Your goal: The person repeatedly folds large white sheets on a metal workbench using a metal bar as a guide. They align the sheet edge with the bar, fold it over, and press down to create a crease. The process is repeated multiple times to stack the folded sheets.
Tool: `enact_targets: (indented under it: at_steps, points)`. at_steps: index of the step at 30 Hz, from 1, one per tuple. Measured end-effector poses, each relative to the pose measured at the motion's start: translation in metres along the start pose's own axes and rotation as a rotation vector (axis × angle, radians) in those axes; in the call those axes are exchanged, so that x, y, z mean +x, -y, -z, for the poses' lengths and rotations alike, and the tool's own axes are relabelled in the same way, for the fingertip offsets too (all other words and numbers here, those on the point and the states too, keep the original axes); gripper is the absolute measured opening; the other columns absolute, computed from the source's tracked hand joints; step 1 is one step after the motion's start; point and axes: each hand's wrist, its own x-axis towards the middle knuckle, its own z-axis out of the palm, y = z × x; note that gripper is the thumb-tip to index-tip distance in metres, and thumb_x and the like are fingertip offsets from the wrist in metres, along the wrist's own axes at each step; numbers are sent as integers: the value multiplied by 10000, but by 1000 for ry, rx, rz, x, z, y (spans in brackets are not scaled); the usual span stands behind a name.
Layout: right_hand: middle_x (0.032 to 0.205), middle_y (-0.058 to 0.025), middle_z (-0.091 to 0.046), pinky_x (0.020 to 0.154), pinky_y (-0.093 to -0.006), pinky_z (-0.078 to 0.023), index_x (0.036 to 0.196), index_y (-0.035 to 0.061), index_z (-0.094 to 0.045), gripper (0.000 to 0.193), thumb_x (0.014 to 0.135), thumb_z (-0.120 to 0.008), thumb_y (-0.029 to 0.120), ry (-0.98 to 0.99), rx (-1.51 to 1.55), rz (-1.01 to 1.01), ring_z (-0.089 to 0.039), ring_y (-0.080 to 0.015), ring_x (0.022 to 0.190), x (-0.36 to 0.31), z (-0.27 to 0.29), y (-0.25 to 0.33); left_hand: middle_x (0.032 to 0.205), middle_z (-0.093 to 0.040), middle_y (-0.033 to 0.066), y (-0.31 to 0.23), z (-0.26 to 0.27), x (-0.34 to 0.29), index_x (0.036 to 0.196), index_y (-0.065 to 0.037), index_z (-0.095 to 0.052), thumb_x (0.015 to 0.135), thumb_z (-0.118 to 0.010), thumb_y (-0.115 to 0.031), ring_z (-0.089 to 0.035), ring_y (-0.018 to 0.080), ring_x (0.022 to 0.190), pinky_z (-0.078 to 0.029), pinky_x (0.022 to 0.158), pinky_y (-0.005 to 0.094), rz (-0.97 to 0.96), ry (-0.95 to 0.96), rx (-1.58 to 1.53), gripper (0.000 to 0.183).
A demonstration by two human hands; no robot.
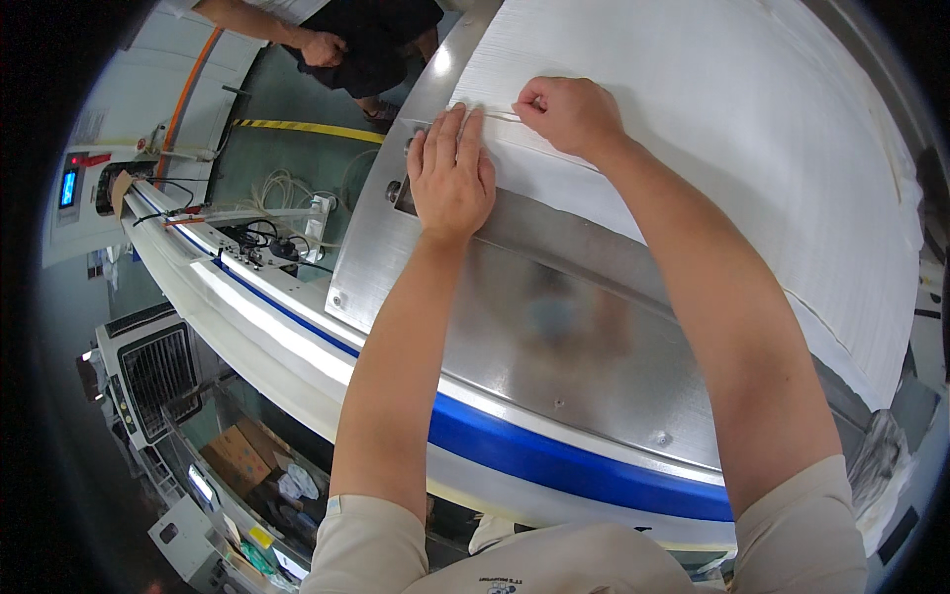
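left hand point(450, 178): flat, fingers straight and together, pressing the near edge of the white sheet point(693, 119) where it meets the steel plate point(554, 327).
right hand point(572, 114): fingers curled, thumb and forefinger pinching a thin white strip point(490, 114) at the sheet edge, just beside the left fingertips.
sheet: lies across the machine top, past the plate, edge under both hands.
risk, tear: strip looks thin; a hard pull could snap it.
risk, slip: if the flat hand lifts, the sheet could shift or wrinkle.
risk, pinch: fingers sit near the bracket point(401, 193) at the plate edge.
other person: a hand point(324, 48) at top left, well apart.
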Motion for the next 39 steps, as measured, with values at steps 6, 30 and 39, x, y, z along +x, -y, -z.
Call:
enact_targets:
  at_steps: [6,30,39]
  points:
    - [706,-3,-654,610,-324,-490,831,148,-663,184,782,-616,319,-9,0,15,-616,-183,648,0,0,-2,1228,-509,66,5,-4,-4,1195,-128,-496,812,-503,-175,-461,254,1159,-305,980,425,-25,5,-1,385]
    - [789,-70,-665,676,-393,-505,803,152,-676,199,756,-594,327,51,204,-25,-633,-264,752,-16,17,8,1076,-531,62,5,32,4,980,-126,-581,701,-609,-240,-496,280,997,-363,880,430,-129,166,28,302]
    - [690,-95,-614,635,-436,-474,771,112,-658,333,894,-461,351,-183,-343,-307,-594,-289,660,-239,123,-86,1147,-528,97,9,61,43,1130,-97,-480,671,-648,-141,-529,267,1039,-368,906,429,-366,723,208,491]
